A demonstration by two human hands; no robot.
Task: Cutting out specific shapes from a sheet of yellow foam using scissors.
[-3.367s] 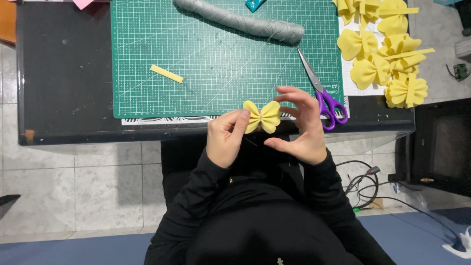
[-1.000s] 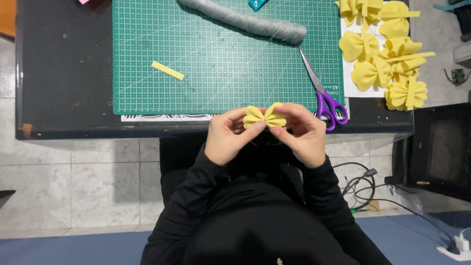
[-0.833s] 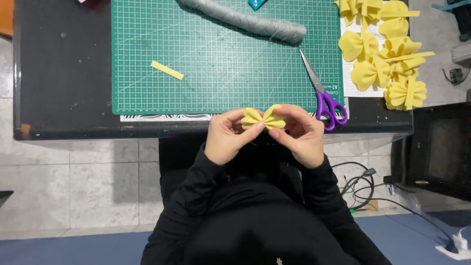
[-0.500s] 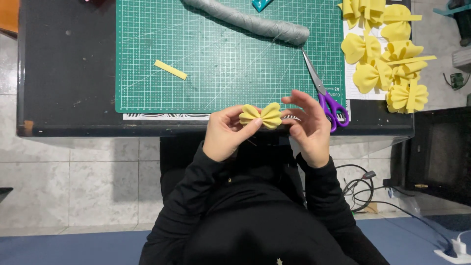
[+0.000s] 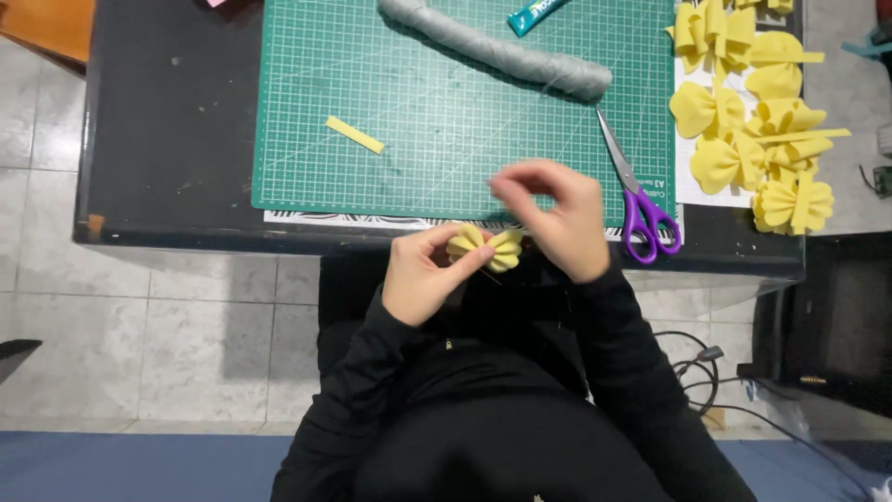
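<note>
Yellow pleated fabric bow (image 5: 486, 249), pinched at middle, held at near table edge.

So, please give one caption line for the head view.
Left hand pinches a yellow bow above the dark table's edge; right hand lifted beside it.

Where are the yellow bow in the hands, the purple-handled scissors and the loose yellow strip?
yellow bow (image 5: 487, 249), head view, on its pleated middle.
purple-handled scissors (image 5: 648, 212), head view, on the purple handles.
yellow strip (image 5: 354, 135), head view, on its middle.
</note>
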